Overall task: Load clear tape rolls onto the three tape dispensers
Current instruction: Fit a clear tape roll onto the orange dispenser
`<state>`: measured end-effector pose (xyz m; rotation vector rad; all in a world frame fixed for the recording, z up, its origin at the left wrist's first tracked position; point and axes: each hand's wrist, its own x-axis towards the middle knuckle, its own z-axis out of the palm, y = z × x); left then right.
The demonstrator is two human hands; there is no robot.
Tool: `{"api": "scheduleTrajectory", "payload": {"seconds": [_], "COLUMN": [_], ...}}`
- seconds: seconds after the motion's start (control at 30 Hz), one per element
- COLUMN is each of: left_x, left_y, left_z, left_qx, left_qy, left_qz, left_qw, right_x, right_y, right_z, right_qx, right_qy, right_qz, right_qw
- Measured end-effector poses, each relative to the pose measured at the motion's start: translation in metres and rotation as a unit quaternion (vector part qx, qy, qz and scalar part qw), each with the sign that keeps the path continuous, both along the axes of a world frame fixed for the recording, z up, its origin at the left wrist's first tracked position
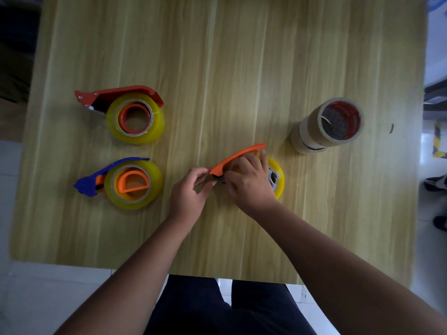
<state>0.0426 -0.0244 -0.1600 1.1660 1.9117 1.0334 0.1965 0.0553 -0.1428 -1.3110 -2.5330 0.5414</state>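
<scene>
On the wooden bench, three tape dispensers lie on their sides. At the far left sits a red tape dispenser with a yellowish clear tape roll seated on its orange-red hub. Nearer on the left lies a blue tape dispenser, also carrying a clear tape roll around an orange half-round hub.

Near the middle of the bench, both hands work at an orange tape dispenser with a third clear tape roll on it, partly hidden under the right hand. The left hand pinches at the left end of the orange dispenser with thumb and fingertips closed together; what exactly lies between them cannot be told. The right hand rests over the dispenser and its roll, fingers curled onto the frame near the cutter end and gripping it.

At the far right, well apart from the hands, stands a stack of brown tape rolls, the top one tilted so that its red-printed core shows.
</scene>
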Motion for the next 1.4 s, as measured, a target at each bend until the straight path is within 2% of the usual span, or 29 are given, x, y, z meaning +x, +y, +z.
{"api": "scheduleTrajectory", "payload": {"seconds": [0.17, 0.47, 0.63, 0.7, 1.0, 1.23, 1.4], "left_x": [0.002, 0.001, 0.001, 0.000, 0.001, -0.009, -0.007], "left_y": [0.001, -0.004, -0.003, -0.003, 0.001, 0.007, 0.012], "left_z": [-0.001, -0.002, -0.003, -0.004, -0.001, 0.004, 0.011], "left_qx": [-0.007, -0.003, -0.008, -0.010, -0.010, -0.034, -0.069], "left_qy": [0.001, 0.013, 0.049, 0.055, 0.057, 0.046, 0.057], "left_qz": [0.001, -0.010, -0.003, -0.009, -0.025, -0.031, -0.115], "left_qw": [1.000, 1.000, 0.999, 0.998, 0.998, 0.998, 0.989], "right_x": [0.002, 0.006, 0.013, 0.011, 0.003, 0.008, 0.051], "right_y": [-0.003, 0.000, -0.006, -0.004, 0.001, 0.011, -0.004], "right_z": [-0.012, -0.002, 0.007, 0.004, -0.013, -0.006, 0.006], "right_qx": [0.076, 0.041, 0.031, 0.037, 0.094, 0.060, 0.008], "right_qy": [0.014, 0.086, -0.029, -0.040, 0.037, 0.086, 0.111], "right_qz": [-0.007, 0.010, -0.011, -0.007, -0.015, 0.052, 0.055], "right_qw": [0.997, 0.995, 0.999, 0.999, 0.995, 0.993, 0.992]}}
